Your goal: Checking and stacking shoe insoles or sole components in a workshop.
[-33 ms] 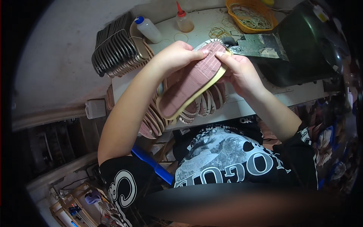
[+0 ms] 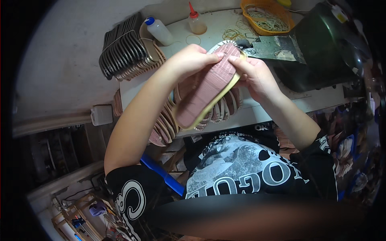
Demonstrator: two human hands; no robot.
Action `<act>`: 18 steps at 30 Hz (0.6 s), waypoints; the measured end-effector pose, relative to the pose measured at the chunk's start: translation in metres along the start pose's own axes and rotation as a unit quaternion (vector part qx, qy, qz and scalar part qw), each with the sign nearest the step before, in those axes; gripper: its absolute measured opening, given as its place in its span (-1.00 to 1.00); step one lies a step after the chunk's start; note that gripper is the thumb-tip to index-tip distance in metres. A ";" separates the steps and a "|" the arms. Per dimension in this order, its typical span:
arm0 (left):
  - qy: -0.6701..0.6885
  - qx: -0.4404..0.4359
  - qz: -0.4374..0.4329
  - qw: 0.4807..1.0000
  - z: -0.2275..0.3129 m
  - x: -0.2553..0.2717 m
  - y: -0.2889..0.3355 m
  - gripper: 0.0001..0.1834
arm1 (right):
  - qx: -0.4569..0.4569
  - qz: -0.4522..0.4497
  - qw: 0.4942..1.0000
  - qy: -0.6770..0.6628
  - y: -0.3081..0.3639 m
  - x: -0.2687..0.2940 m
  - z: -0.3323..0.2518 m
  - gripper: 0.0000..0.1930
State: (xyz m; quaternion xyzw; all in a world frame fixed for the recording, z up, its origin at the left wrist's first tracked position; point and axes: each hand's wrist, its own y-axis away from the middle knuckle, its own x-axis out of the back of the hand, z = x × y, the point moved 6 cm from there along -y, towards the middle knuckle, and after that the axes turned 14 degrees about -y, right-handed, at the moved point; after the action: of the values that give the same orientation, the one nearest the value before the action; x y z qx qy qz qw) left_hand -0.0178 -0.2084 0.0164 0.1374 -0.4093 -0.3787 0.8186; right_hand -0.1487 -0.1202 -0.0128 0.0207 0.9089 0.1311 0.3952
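Observation:
Both hands hold a pink insole [image 2: 207, 90] with a pale yellow strip along its edge, tilted over the table. My left hand [image 2: 197, 60] grips its far end from the left, thumb on the pink face. From the right, my right hand [image 2: 257, 74] pinches the same end, its thumb next to the left one. A white pleated edge [image 2: 225, 42] shows beyond that end, close to the metal plate [image 2: 275, 49] of a dark green machine [image 2: 321, 44]. Under the insole lie several similar pink insoles [image 2: 163, 126], partly hidden.
Bundled dark soles [image 2: 124, 50] stand at the far left, beside a white bottle with a blue cap [image 2: 159, 32]. Further back are a red-tipped glue bottle [image 2: 196, 23] and a yellow basket [image 2: 265, 30] of rubber bands. Loose bands [image 2: 233, 35] lie on the table. A blue bar [image 2: 163, 174] is below.
The insole's near end has swung slightly to the right. Both hands keep their hold at the far end, almost unmoved.

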 end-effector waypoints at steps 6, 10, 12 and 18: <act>0.090 0.023 0.010 0.996 0.002 -0.019 0.011 -0.43 | -0.052 -0.046 0.989 0.128 0.030 -0.003 0.012 -0.68; 0.107 0.004 -0.041 0.993 0.010 -0.023 0.022 -0.43 | -0.019 -0.041 0.989 0.142 0.018 0.014 -0.003 -0.69; 0.092 -0.050 -0.054 0.993 0.010 -0.022 0.021 -0.51 | 0.004 -0.045 0.987 0.155 0.012 0.012 -0.007 -0.67; 0.190 -0.013 0.002 0.982 -0.002 -0.023 0.009 -0.60 | -0.017 -0.030 0.986 0.162 0.008 0.021 -0.008 -0.62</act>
State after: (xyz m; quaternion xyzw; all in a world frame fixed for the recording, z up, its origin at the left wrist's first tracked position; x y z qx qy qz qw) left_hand -0.0204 -0.1855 0.0076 0.1953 -0.2420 -0.3491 0.8840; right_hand -0.1694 -0.1116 -0.0213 -0.0348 0.9588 0.1363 0.2468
